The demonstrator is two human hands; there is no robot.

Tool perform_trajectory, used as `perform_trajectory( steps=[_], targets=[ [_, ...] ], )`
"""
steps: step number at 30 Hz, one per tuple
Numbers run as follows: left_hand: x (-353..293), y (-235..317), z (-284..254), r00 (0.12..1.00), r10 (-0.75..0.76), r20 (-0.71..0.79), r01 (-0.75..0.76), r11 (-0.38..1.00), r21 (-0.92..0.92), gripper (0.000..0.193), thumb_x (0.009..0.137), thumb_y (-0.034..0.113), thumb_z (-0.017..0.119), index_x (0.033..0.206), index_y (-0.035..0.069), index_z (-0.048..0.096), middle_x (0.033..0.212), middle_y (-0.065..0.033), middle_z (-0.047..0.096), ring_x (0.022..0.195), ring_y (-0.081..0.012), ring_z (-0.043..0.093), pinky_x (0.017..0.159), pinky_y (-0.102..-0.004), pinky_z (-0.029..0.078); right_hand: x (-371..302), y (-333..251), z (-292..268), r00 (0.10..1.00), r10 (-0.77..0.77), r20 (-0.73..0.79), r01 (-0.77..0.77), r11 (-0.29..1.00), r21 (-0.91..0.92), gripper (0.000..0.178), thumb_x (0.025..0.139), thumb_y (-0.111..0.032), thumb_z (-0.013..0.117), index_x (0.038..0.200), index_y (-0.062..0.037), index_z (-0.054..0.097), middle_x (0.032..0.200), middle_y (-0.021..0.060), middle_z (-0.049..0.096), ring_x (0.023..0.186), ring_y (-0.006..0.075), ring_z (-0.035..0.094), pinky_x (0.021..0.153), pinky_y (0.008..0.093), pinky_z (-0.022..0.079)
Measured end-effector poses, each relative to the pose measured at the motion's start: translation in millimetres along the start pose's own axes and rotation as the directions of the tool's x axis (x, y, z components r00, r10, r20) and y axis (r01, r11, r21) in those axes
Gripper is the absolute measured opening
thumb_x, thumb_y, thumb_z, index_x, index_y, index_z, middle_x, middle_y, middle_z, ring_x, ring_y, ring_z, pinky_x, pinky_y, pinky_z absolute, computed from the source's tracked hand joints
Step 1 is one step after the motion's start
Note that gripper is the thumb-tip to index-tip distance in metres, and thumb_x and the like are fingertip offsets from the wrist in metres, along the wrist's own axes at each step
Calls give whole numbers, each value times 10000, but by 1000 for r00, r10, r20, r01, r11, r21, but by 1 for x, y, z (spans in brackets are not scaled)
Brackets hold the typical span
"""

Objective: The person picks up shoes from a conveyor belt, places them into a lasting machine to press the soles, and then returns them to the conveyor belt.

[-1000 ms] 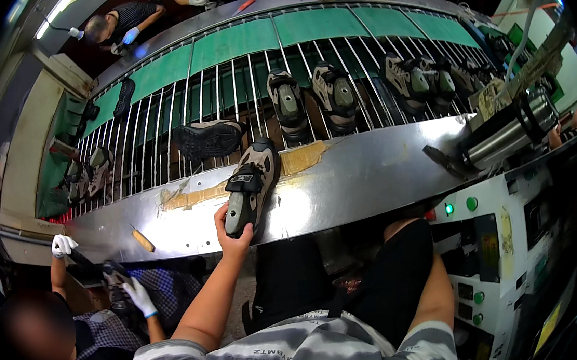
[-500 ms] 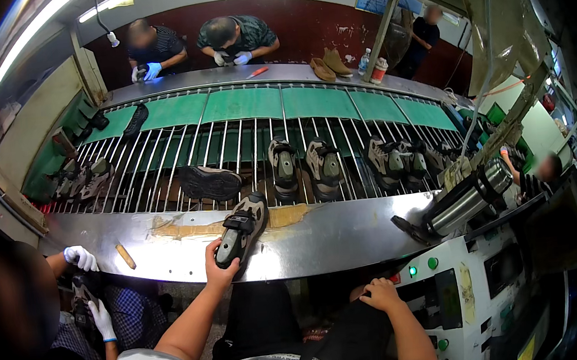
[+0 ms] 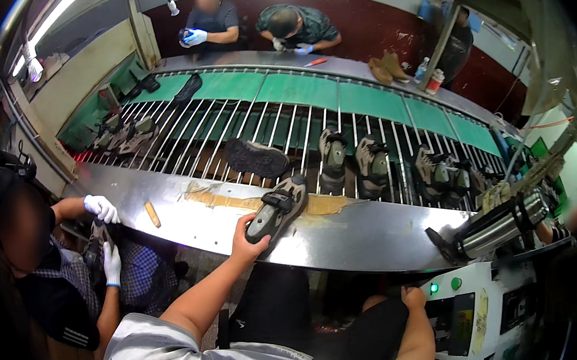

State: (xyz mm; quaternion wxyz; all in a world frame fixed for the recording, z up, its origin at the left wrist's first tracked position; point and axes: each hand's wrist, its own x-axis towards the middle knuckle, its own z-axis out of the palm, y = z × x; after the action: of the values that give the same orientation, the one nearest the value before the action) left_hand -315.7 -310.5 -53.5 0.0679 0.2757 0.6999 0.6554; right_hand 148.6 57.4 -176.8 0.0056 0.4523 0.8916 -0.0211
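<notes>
My left hand is closed round the heel end of a beige-and-black shoe with a black strap and a grey-green form in its opening. The shoe stays over the metal table, its toe pointing away and to the right. Low on the right, my right hand is curled beside the white machine panel, by my knee; whatever its fingers hold is hidden. Just beyond the held shoe, a dark shoe lies on its side on the roller rack. Similar strapped shoes stand to the right of it.
At the right end sit a steel flask and a white control panel with green buttons. A yellowish stick lies on the table's left. A co-worker's gloved hand is near it; two people work across the rack.
My view has turned left, so the scene sits farther right. My right hand's fingers, loosely spread before, are now curled in by the panel. My left hand keeps its hold on the shoe.
</notes>
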Motion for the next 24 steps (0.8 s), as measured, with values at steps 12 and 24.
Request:
perform_trajectory(
  steps=[12,24],
  targets=[
    [9,39,29,973,-111,203,88,989,118,1042,651,308,825,1453,-8,240,1420,-243,376,1337,-334,371,1101,-381,293,-50,-103,-84,839,508,-196,-175,592,786,160,813,-120,671,787,-32,540,716,34,540,643,144,503,622,304,453],
    [105,-5,29,957,-257,-138,254,966,-38,829,799,330,723,1426,-29,317,1441,-206,380,1336,-281,360,1098,-365,271,15,-427,-116,971,-72,-228,236,433,870,976,673,-268,812,1428,5,258,1348,244,421,1241,411,430,1023,447,379]
  ],
)
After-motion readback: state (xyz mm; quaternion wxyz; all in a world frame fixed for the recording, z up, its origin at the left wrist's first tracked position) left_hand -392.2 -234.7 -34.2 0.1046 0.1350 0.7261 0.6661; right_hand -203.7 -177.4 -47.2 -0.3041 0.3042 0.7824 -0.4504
